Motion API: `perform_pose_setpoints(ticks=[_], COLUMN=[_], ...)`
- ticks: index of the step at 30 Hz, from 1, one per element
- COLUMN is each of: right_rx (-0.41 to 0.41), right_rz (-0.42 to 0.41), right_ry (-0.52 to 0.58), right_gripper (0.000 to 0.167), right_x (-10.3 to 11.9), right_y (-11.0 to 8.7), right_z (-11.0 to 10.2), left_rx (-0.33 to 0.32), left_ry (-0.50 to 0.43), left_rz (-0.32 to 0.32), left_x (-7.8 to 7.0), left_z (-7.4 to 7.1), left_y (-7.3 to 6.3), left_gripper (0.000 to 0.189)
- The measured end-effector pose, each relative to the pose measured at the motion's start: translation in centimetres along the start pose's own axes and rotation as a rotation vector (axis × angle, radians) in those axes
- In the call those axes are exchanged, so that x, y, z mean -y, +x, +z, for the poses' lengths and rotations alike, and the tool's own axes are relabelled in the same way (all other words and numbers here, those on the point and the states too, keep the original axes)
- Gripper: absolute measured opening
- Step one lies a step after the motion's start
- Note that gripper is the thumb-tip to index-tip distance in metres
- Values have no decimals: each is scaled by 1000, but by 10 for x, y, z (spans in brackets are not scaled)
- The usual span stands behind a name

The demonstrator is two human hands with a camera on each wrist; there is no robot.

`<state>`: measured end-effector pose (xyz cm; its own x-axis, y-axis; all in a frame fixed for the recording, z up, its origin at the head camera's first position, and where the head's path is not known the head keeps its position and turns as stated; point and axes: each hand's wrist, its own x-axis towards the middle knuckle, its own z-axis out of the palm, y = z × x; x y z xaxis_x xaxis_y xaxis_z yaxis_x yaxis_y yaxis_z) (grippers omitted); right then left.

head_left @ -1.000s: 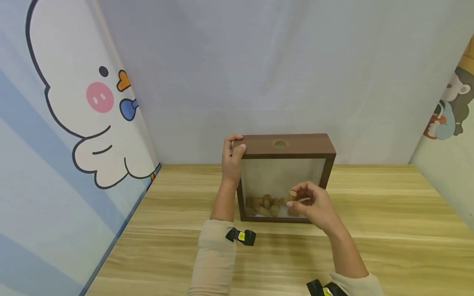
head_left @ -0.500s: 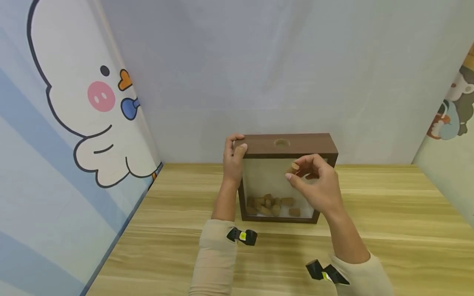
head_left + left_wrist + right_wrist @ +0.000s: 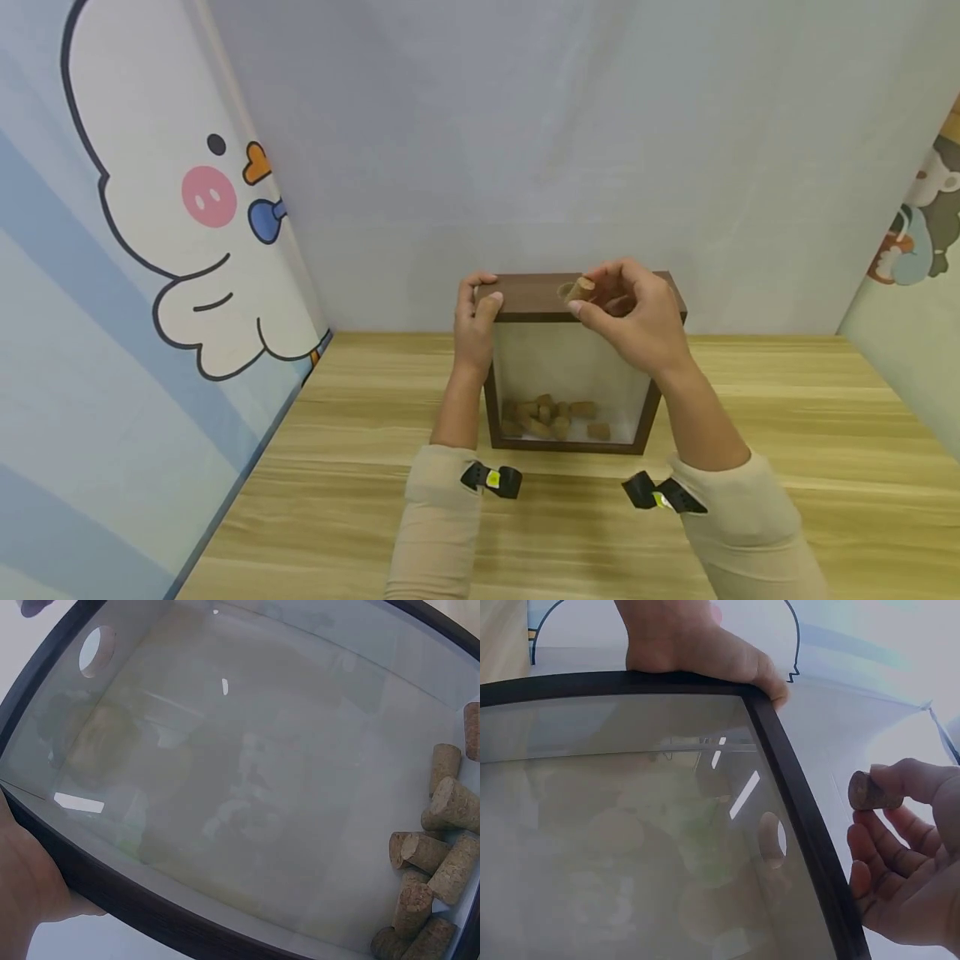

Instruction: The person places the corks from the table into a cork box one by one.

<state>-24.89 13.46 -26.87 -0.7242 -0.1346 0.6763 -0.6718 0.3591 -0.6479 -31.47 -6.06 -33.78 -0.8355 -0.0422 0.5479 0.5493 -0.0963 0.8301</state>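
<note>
A dark brown wooden box frame (image 3: 525,296) with a clear front stands upright on the table. My left hand (image 3: 474,329) grips its upper left corner, thumb on the top and fingers behind. Between thumb and fingertips my right hand (image 3: 637,321) pinches a cork (image 3: 581,289), tilted right beside the round hole (image 3: 564,291) in the box's top. The right wrist view shows that cork (image 3: 871,792) above the hole side of the frame. Several corks (image 3: 427,851) lie heaped inside at the bottom, mostly toward the left, with a lone cork (image 3: 598,431) farther right.
The wood-grain table (image 3: 360,492) spreads around the box. A pale curtain-like wall (image 3: 570,150) rises close behind it. Cartoon-printed panels stand at the left (image 3: 165,275) and right (image 3: 922,217).
My right hand has lifted the cork from in front of the box's lower part up to the hole in its top. My left hand keeps its grip on the corner.
</note>
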Motion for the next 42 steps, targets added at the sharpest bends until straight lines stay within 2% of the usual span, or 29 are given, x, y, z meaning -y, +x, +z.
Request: perform_pose_setpoints(ticks=[6,13,18,23,26,30,36,39,42], right_rx=[43,100,161,178,179,139,-39,-112,-147], right_rz=[128,291,364,412,402,314,140,111,126], right_ry=[-29,-91,-150,-140,-127,-74,60,90,80], right_gripper=[32,34,32,34,36,38,25,19,16], right_x=[-2,-5,-3,-1,1,4,2,-2,-8], right_y=[18,28,31,31,28,14,-23,-40,-55], right_z=[-1,-3,-5,-7,-7,-10,-17,-22,-27], left_rx=[5,13,7,8,6,18,49,63,77], left_ry=[-1,-19,-4,-5,-10,-8,57,107,137], left_rz=[-3,-5,-10,-14,-21,-42,-104,-122,-123], left_x=[-1,-2,-1,0,-1,-6,-17,-21,-22], left_z=[0,1,2,2,0,-4,-13,-18,-23], left_y=[-1,0,0,0,-1,-2,-8,-15,-24], left_gripper=[38,37,38,39,39,42,51,56,59])
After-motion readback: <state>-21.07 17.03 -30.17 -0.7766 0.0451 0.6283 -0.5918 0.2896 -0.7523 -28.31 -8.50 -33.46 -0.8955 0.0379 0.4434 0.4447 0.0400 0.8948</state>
